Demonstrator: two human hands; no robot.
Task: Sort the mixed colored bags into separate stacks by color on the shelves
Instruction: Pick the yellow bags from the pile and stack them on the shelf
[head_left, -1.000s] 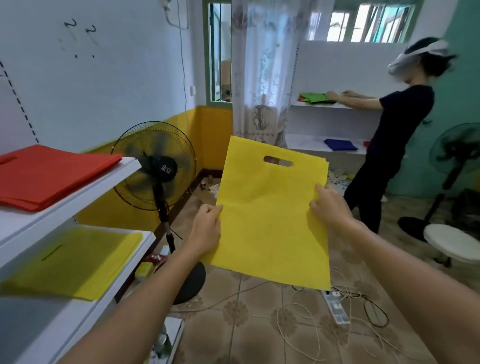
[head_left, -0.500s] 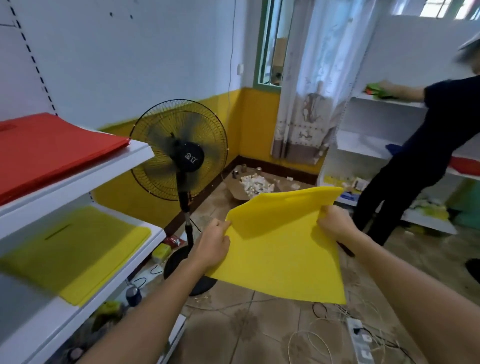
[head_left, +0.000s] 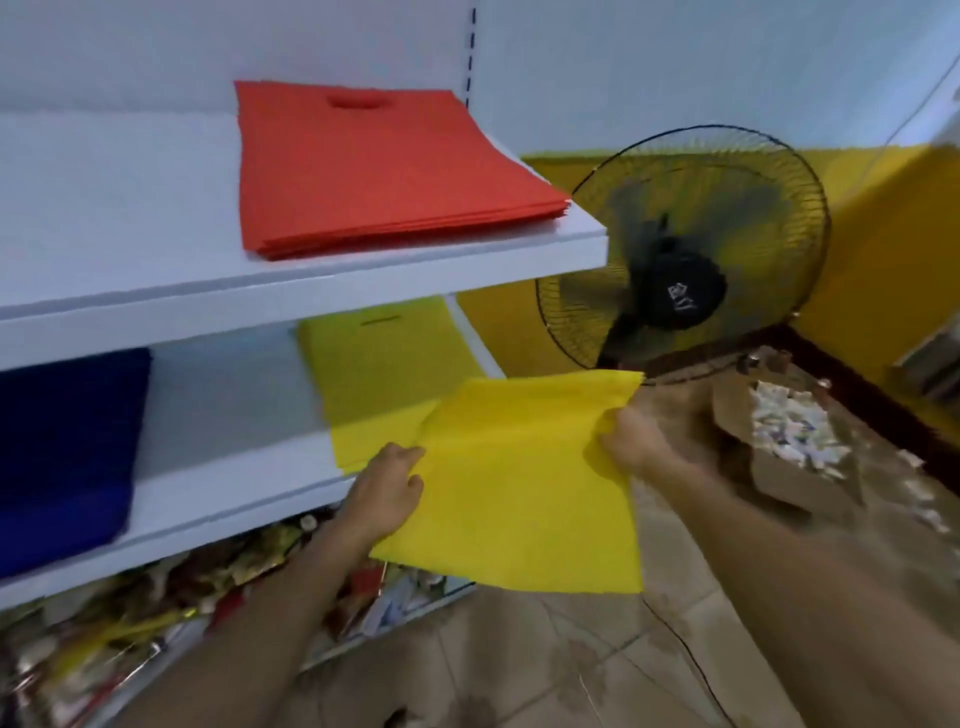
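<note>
I hold a flat yellow bag (head_left: 524, 483) by its two side edges, nearly level, just in front of the middle shelf (head_left: 228, 499). My left hand (head_left: 387, 491) grips its left edge and my right hand (head_left: 631, 441) pinches its right edge. The bag's far corner overlaps the stack of yellow bags (head_left: 374, 374) lying on that shelf. A stack of red bags (head_left: 379, 166) lies on the top shelf (head_left: 311, 286). Dark blue bags (head_left: 62, 447) lie at the left of the middle shelf.
A black standing fan (head_left: 680, 260) stands right beside the shelf's end, close behind the held bag. A cardboard box of scraps (head_left: 789, 441) sits on the tiled floor at right. Mixed clutter (head_left: 156, 613) fills the bottom shelf. A cable (head_left: 691, 660) runs across the floor.
My view swung left onto the shelves. Both hands carried the yellow bag left and lower, tilting it flat, until its corner reached over the yellow stack. The other person left view.
</note>
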